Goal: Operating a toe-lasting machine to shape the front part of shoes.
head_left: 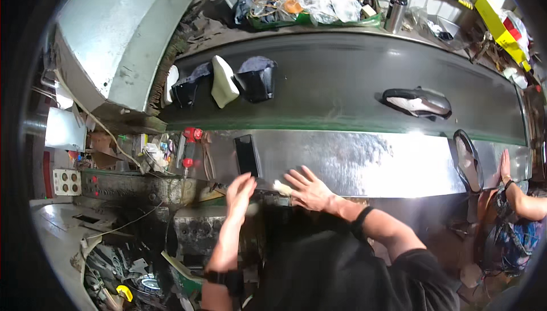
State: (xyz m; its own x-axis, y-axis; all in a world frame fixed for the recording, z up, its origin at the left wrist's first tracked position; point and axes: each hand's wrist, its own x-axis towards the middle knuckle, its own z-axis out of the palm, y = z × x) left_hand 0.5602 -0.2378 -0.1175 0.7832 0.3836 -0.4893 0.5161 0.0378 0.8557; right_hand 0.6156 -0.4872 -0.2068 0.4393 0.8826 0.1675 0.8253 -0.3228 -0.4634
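My right hand (310, 191) lies at the near edge of the metal worktop (336, 160), palm down with its fingers spread. Beside its thumb and fingertips is a small, pale, blurred piece (282, 188) whose kind I cannot make out. My left hand (240, 193) is raised at the same edge, fingers loosely stretched, with nothing visible in it. Just beyond it lies a black phone (247, 155). Left of the phone are a red-handled tool (191, 146) and pliers-like handles (208, 156).
A dark conveyor belt (330, 83) runs behind the worktop. It carries black and white shoe pieces (225, 83) and a dark shoe (417, 102). Another shoe (468, 160) sits near a co-worker's hand (505, 166). A grey machine housing (119, 43) stands left; a green crate (313, 19) and a flask (396, 12) stand behind.
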